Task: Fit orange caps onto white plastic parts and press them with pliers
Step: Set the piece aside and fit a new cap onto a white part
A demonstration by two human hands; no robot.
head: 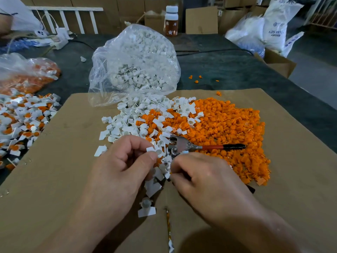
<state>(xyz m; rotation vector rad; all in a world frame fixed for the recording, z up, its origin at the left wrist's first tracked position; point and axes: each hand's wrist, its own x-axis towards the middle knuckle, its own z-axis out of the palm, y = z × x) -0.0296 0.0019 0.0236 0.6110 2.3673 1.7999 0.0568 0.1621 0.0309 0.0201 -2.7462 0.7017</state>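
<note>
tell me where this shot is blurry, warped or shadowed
Head view: wide-angle distortion bows the edges of the cardboard sheet; the white sacks at far right are blurred; the left hand, right hand and pliers are sharp; glare streaks the clear bag; a soft shadow darkens its near edge.

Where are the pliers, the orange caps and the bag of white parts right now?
pliers (182, 144), head view, on the metal head.
orange caps (228, 128), head view, middle of the loose pile.
bag of white parts (135, 61), head view, on the clear plastic front.
</note>
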